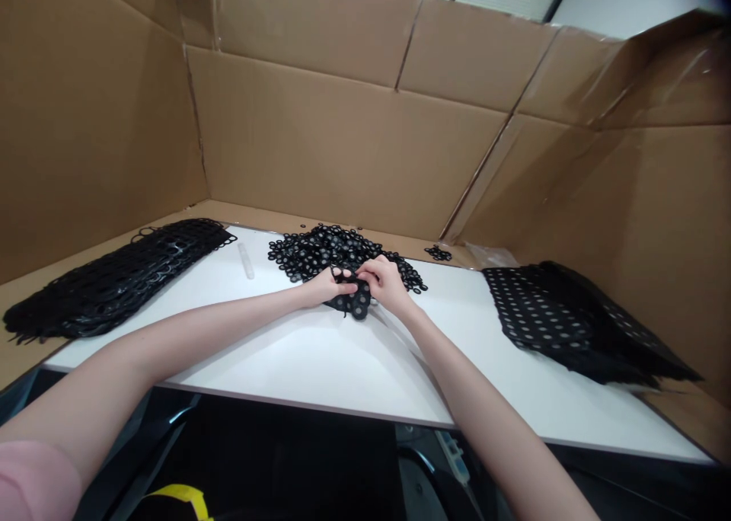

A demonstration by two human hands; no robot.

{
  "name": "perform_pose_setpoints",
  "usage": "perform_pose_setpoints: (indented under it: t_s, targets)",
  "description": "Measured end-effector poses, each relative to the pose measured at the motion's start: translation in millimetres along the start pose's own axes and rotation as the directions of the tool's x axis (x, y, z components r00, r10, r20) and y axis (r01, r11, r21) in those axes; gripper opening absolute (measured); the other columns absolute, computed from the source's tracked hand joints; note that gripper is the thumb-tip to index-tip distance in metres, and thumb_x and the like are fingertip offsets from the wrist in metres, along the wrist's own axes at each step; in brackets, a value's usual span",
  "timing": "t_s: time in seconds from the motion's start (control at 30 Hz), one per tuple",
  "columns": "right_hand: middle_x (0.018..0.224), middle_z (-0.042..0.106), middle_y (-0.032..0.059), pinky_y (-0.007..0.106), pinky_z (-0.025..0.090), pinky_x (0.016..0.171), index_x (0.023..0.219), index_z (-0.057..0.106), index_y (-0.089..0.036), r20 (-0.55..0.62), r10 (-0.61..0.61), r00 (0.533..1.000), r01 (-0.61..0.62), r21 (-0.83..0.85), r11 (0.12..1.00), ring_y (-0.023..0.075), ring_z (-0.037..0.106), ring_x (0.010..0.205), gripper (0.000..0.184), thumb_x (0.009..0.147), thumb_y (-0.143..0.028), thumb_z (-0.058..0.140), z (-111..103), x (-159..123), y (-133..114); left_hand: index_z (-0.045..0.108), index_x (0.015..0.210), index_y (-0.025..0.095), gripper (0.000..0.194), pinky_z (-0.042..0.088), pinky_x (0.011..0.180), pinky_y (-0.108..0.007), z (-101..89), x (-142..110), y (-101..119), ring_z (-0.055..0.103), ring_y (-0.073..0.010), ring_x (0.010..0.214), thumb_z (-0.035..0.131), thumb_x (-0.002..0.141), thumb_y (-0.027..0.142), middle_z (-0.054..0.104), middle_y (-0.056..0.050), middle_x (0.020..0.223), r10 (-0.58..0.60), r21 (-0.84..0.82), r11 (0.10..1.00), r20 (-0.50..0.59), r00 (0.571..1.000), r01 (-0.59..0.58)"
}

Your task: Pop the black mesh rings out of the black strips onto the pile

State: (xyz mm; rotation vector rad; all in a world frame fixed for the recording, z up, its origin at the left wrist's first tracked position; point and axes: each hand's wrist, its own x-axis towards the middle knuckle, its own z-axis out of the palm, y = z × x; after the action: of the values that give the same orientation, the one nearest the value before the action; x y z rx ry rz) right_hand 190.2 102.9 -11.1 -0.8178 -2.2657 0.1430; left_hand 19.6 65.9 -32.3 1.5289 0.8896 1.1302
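My left hand (325, 286) and my right hand (386, 280) meet at the middle of the white table (320, 361). Both have their fingers pinched on a small piece of black perforated rubber sheet (352, 302) that rests on the table below them. Just behind my hands lies a pile of loose black rings (325, 250).
A stack of black punched-out webbing (114, 277) lies at the left. A stack of black sheets with rows of dots (571, 315) lies at the right. A small clear tube (246, 260) rests near the pile. Cardboard walls (343, 140) enclose the table on three sides.
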Motion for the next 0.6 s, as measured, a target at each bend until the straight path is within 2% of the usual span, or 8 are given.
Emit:
perform_pose_setpoints:
  t_s: [0.2, 0.33, 0.43, 0.53, 0.6]
  targets:
    - [0.066, 0.063, 0.0030, 0.030, 0.038, 0.067, 0.065, 0.059, -0.020, -0.027, 0.018, 0.999, -0.018, -0.003, 1.000, 0.0187, 0.050, 0.072, 0.024, 0.083, -0.013, 0.044, 3.6, 2.6, 5.0, 0.070, 0.088, 0.012, 0.029, 0.045, 0.082, -0.031, 0.5, 0.5, 1.1, 0.061, -0.0183, 0.083, 0.077, 0.063, 0.025, 0.070, -0.003, 0.084, -0.009, -0.019, 1.000, 0.022, 1.000, 0.009]
    - [0.067, 0.062, 0.0029, 0.034, 0.035, 0.073, 0.065, 0.058, -0.020, -0.070, 0.032, 0.997, -0.035, -0.045, 0.998, 0.0198, 0.048, 0.075, 0.024, 0.083, -0.012, 0.044, 5.5, 1.9, 4.0, 0.070, 0.089, 0.012, 0.031, 0.044, 0.084, -0.032, 0.4, 1.8, -0.3, 0.061, -0.0184, 0.083, 0.078, 0.062, 0.025, 0.069, -0.003, 0.084, -0.011, -0.031, 0.999, 0.010, 1.000, 0.011]
    - [0.069, 0.063, 0.0023, 0.037, 0.029, 0.079, 0.067, 0.058, -0.020, -0.114, -0.026, 0.993, 0.009, -0.145, 0.989, 0.0202, 0.047, 0.079, 0.023, 0.083, -0.011, 0.044, 5.3, 1.5, 2.7, 0.069, 0.089, 0.011, 0.031, 0.044, 0.084, -0.032, 0.8, 2.4, -1.5, 0.060, -0.0177, 0.082, 0.078, 0.063, 0.025, 0.069, -0.003, 0.083, -0.012, -0.039, 0.999, -0.005, 1.000, 0.011]
    - [0.070, 0.065, 0.0016, 0.037, 0.027, 0.079, 0.068, 0.059, -0.020, -0.135, -0.083, 0.987, 0.049, -0.235, 0.971, 0.0197, 0.046, 0.079, 0.023, 0.082, -0.009, 0.045, 2.9, 1.8, 5.2, 0.069, 0.087, 0.011, 0.030, 0.045, 0.084, -0.032, 1.5, 2.4, -1.9, 0.060, -0.0179, 0.081, 0.078, 0.062, 0.025, 0.068, -0.003, 0.082, -0.022, -0.050, 0.998, -0.014, 1.000, 0.022]
    - [0.070, 0.066, 0.0015, 0.037, 0.027, 0.077, 0.067, 0.059, -0.020, -0.157, -0.057, 0.986, 0.019, -0.234, 0.972, 0.0200, 0.046, 0.079, 0.023, 0.082, -0.008, 0.045, 1.2, 2.2, 9.0, 0.068, 0.087, 0.011, 0.030, 0.045, 0.084, -0.033, 1.9, 2.3, -1.8, 0.061, -0.0181, 0.082, 0.079, 0.061, 0.023, 0.068, -0.004, 0.083, -0.037, -0.059, 0.998, -0.023, 0.999, 0.036]
